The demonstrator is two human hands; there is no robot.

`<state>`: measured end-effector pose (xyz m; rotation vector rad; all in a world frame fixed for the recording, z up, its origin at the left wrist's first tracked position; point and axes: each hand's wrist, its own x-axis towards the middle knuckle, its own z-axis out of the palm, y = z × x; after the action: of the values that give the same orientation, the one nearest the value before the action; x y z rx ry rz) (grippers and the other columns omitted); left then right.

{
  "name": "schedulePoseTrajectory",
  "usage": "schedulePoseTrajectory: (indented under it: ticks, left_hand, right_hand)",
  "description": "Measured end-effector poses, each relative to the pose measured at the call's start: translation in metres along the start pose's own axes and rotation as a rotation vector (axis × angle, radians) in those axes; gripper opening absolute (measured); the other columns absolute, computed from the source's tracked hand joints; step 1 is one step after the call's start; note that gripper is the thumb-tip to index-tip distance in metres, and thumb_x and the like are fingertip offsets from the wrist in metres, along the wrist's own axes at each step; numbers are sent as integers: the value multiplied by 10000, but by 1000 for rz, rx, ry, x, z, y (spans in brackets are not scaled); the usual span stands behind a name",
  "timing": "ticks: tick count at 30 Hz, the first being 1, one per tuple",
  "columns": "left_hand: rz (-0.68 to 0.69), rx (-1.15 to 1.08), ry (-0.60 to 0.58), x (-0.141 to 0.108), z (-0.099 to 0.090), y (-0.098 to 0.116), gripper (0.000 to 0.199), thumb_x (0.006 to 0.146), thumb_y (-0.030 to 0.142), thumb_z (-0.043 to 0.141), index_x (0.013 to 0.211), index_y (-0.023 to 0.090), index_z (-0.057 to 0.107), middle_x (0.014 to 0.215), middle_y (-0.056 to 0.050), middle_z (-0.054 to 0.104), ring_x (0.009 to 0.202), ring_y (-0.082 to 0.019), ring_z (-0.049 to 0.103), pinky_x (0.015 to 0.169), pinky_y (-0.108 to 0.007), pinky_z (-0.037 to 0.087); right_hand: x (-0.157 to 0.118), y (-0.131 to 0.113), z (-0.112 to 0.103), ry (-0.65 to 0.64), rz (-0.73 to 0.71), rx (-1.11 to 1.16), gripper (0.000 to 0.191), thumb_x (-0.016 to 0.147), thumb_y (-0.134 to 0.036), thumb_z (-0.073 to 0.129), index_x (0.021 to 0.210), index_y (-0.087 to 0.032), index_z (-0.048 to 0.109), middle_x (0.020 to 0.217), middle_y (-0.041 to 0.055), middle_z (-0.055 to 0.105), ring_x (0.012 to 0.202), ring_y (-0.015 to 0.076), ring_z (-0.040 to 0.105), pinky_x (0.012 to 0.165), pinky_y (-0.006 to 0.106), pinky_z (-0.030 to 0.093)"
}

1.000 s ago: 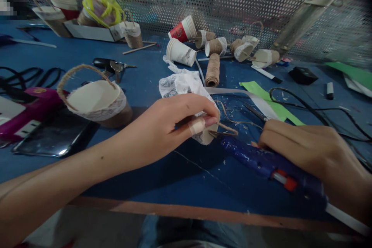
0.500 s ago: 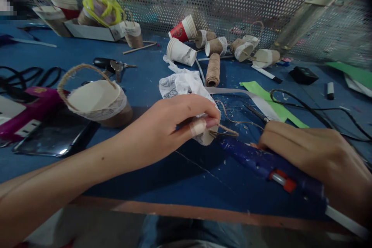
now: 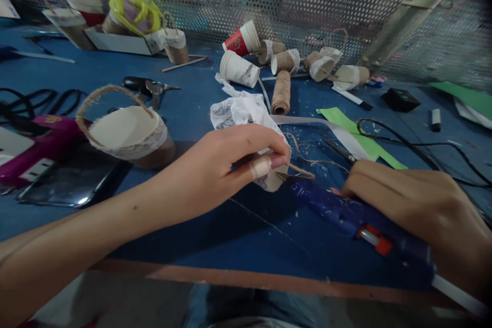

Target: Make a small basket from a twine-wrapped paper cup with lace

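Observation:
Pinched between the thumb and forefinger of my left hand (image 3: 242, 154) is a piece of jute twine (image 3: 302, 170); its free end sticks out to the right. A plaster wraps the thumb. Under and behind these fingers lies a pale piece trimmed with white lace (image 3: 274, 180), mostly hidden by the hand. My right hand (image 3: 418, 205) is closed around a blue glue gun (image 3: 330, 210), tilted with its front end close to the twine. A white glue stick (image 3: 457, 292) protrudes from its rear. At left stands a paper cup basket (image 3: 132, 136) with lace rim and twine handle.
Scissors (image 3: 338, 149), green paper (image 3: 346, 125) and a twine spool (image 3: 282, 93) lie beyond my hands. Several wrapped cups (image 3: 284, 61) rest by the perforated metal screen (image 3: 215, 5). A phone (image 3: 69, 179), pink glue gun (image 3: 46, 138) and keys (image 3: 156, 89) are leftward; a black cable (image 3: 403, 141) crosses at right.

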<state>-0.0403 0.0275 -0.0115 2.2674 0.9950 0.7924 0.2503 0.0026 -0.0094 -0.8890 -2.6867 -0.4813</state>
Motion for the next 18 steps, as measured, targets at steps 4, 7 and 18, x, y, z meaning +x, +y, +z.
schedulePoseTrajectory:
  ticks: [4, 7, 18]
  left_hand:
    - [10, -6, -1, 1, -1, 0, 131, 1036, 323, 546, 1052, 280, 668, 1243, 4, 745, 1193, -211, 686, 952, -309, 564]
    - [11, -15, 0, 1, -1, 1, 122, 1026, 315, 557, 1040, 283, 674, 1218, 3, 753, 1186, -215, 690, 952, -317, 563]
    - [7, -4, -6, 0, -2, 0, 114, 1028, 289, 558, 1053, 280, 669, 1238, 13, 745, 1198, -210, 682, 938, -286, 544]
  right_hand:
    - [0, 0, -1, -9, -2, -8, 302, 1026, -270, 415, 773, -245, 578, 703, -5, 584, 464, 185, 553, 435, 347, 338]
    - [-1, 1, -1, -14, -9, -7, 316, 1032, -272, 403, 768, -241, 574, 696, -5, 574, 475, 186, 555, 442, 337, 342]
    - [4, 0, -1, -35, -18, -27, 451, 1069, -278, 328, 696, -227, 576, 661, 11, 583, 447, 174, 557, 431, 330, 354]
